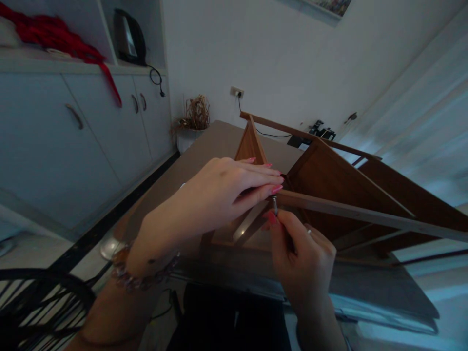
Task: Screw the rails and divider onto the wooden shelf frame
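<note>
The wooden shelf (pixel 340 207) lies on its side on the tabletop (pixel 215 146), in front of the person and reaching off to the right. Its near rail ends right at the two hands. The left hand (pixel 244 187) lies over that end with its fingers close together and almost straight; I cannot tell if it grips the wood or just rests there. The right hand (pixel 300 253) is just below, with thumb and finger pinched closed on a small metal rod (pixel 275 204), which stands up against the underside of the rail end. The tabletop is brown and smooth. Behind it are a white wall with a plug socket (pixel 237 91) and a pot of dry, curly plants (pixel 197 112). To the left, a white cabinet (pixel 109 131) has a kettle (pixel 128 36) (its cord hangs down) and a red cloth (pixel 54 34) on its shelf. A pale curtain (pixel 431 122) hangs at the right. The left hand covers part of the shelf, the shelf's far right end is cut off, and the rod is too small to tell if it is a screw or a tool.
</note>
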